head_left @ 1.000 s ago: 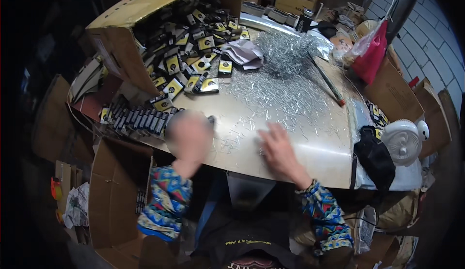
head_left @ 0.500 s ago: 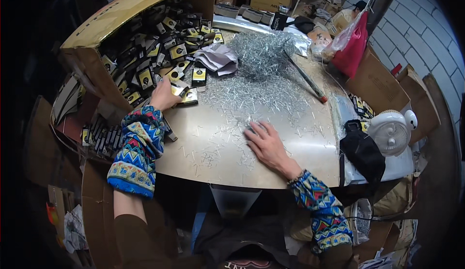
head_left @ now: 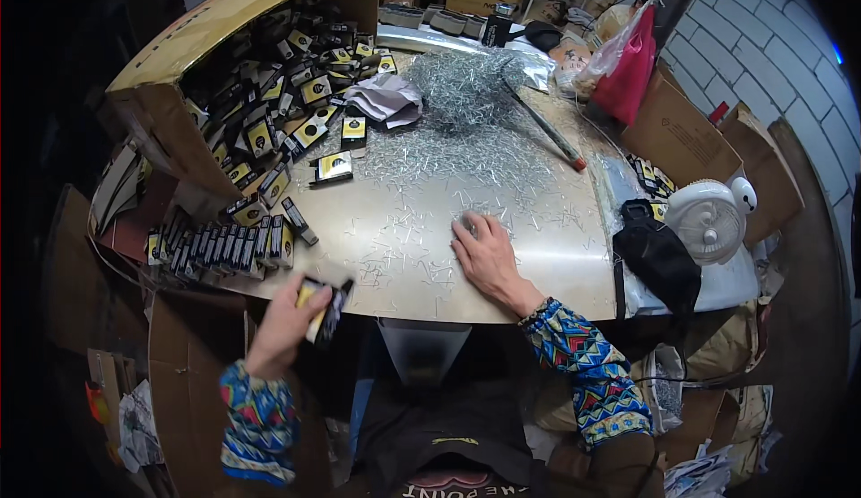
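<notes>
My left hand (head_left: 280, 323) grips a small black and yellow box (head_left: 337, 305), slightly blurred, at the table's front edge. My right hand (head_left: 489, 256) rests on the metal tabletop, its fingers bent and drawn together among loose bent metal pins (head_left: 484, 162); what lies under the fingertips is hard to make out. Behind it rises a tangled heap of the same pins (head_left: 462, 86). A row of upright small boxes (head_left: 229, 245) stands at the left edge. Two similar boxes, one lying flat (head_left: 334, 168) and another (head_left: 354, 130), are near the pins.
A large cardboard carton (head_left: 170, 130) lies on its side at the left, spilling many small boxes. Crumpled paper (head_left: 386, 101) sits before the heap. A rod (head_left: 549, 130) leans out of the pins. A white fan (head_left: 708, 220) and black pouch (head_left: 659, 260) are at the right.
My left hand has moved from the box pile down toward me, now with a box in it. My right hand's spread fingers have drawn together. The view has shifted slightly.
</notes>
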Motion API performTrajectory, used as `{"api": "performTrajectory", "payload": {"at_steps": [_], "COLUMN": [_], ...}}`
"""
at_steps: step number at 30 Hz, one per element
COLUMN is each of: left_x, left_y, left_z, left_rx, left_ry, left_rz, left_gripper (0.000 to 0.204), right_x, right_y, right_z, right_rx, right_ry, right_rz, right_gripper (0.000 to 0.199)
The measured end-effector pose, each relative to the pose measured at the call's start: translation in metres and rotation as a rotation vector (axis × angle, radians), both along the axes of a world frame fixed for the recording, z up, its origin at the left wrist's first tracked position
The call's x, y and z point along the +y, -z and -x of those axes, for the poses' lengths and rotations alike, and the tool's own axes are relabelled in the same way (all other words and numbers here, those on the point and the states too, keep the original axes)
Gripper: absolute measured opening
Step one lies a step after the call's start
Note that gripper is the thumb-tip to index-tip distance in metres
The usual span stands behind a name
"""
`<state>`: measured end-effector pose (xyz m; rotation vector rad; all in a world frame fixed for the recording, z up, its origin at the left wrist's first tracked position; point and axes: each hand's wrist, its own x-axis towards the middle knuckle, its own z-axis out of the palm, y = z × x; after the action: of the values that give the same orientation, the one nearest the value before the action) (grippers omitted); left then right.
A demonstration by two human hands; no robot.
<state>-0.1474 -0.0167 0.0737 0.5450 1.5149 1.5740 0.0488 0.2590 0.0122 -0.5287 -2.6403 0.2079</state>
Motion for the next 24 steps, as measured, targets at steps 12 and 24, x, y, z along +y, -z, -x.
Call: {"api": "performTrajectory", "payload": {"at_steps": [12,24], "left_x": [-0.079,-0.039], "left_y": [0.166,0.157], "left_z": [-0.103,-0.179], "left_rx": [-0.503,-0.613], "left_ry": [-0.109,-0.101], "left_rz": [0.295,0.235], "left_gripper": [0.022,0.019], "right_x": [-0.013,-0.106], "right_y": [0.007,0.024], "right_z": [-0.035,-0.001], "right_rx": [0.074,0.032], "right_ry": [-0.021,0.040], "right_rz": [0.124,0.067], "right_gripper": [0.034,0.048]}}
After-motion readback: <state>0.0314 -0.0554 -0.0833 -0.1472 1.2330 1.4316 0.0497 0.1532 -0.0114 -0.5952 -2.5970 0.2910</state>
